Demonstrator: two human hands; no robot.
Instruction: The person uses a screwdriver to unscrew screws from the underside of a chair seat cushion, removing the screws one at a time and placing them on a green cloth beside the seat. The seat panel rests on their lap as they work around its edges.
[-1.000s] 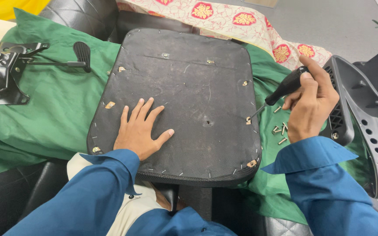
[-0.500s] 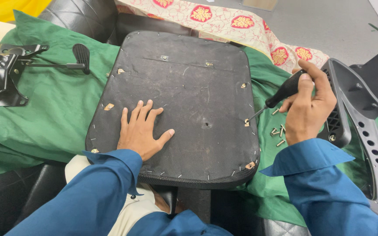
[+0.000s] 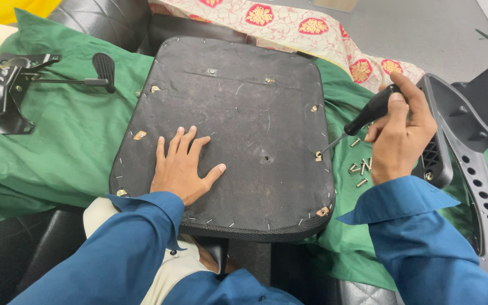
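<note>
Left hand [image 3: 184, 169] flat, fingers spread on black seat base [image 3: 227, 113], right hand [image 3: 399, 138] gripping screwdriver [image 3: 362, 118], tip at edge screw hole, loose screws [image 3: 360, 169] nearby

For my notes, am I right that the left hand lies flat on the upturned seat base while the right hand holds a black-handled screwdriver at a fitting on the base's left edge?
Not quite: the head view shows the screwdriver tip at a fitting on the seat base's right edge. The left hand does lie flat, and the right hand holds the tool.
</note>
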